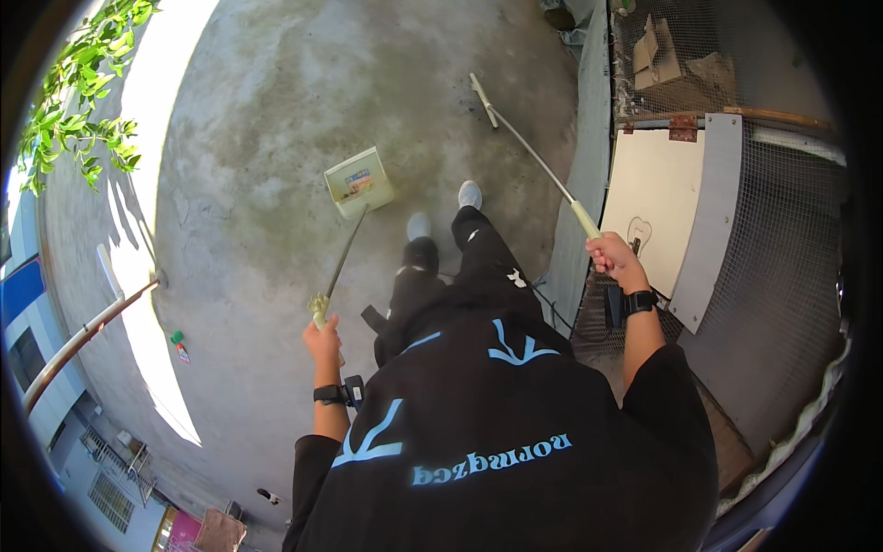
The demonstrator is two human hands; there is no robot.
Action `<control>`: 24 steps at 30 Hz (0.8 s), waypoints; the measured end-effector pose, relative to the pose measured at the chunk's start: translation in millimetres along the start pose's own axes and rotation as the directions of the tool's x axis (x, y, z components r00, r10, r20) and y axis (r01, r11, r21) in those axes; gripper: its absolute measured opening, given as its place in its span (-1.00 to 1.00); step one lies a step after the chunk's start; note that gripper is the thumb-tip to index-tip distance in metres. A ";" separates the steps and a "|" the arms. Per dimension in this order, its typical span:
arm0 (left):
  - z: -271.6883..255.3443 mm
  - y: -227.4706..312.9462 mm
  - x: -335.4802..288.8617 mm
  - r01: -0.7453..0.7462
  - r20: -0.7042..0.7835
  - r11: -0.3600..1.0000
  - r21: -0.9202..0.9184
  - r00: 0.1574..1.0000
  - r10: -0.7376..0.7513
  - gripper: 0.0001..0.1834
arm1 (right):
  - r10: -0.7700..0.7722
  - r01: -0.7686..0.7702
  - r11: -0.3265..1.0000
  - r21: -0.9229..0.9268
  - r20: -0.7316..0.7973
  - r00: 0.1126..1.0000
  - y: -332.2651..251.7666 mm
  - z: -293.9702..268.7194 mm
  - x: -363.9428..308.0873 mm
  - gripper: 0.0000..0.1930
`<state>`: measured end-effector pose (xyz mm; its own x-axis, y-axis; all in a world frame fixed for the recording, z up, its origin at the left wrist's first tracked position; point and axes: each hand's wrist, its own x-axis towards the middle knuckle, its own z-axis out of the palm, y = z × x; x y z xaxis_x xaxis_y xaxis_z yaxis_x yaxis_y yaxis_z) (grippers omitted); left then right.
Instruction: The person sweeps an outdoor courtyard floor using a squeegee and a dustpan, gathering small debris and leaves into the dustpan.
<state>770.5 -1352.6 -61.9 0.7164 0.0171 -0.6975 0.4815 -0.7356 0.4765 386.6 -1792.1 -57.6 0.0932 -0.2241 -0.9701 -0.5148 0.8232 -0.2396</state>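
cream panel [651,198] and wire mesh [782,207] stand near the right hand [616,256].

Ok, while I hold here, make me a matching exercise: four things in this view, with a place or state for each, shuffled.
Things
1. Dustpan
2. Narrow-headed pole
3. Leafy branches
4. Cardboard

Places and states
A. Green, upper left
B. Held in the right grip
C. Brown, upper right
D. Held in the left grip

Pairs: 1-D, 2-B, 3-A, 4-C
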 end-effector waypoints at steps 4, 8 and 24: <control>-9.3 -22.9 2.2 0.042 -0.056 0.997 -0.072 0.997 -0.046 -0.81 | -0.052 0.040 0.993 -0.114 -0.106 0.993 -2.8 5.8 2.9 -0.86; -25.6 -23.9 -4.8 0.086 -0.114 0.992 -0.088 0.989 -0.096 -0.81 | -0.026 -0.044 0.930 -0.366 -0.185 0.982 0.3 50.8 46.3 -0.87; -26.3 -69.9 17.3 0.129 -0.140 0.971 -0.202 0.977 -0.159 -0.82 | 0.089 -0.164 0.930 0.328 0.232 0.969 -20.2 -10.2 -9.9 -0.86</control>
<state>762.5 -1283.2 -93.2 0.6940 0.2286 -0.6827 0.6620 -0.5754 0.4803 387.5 -1811.9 -42.8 0.2426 -0.0230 -0.9699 -0.2143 0.9737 -0.0767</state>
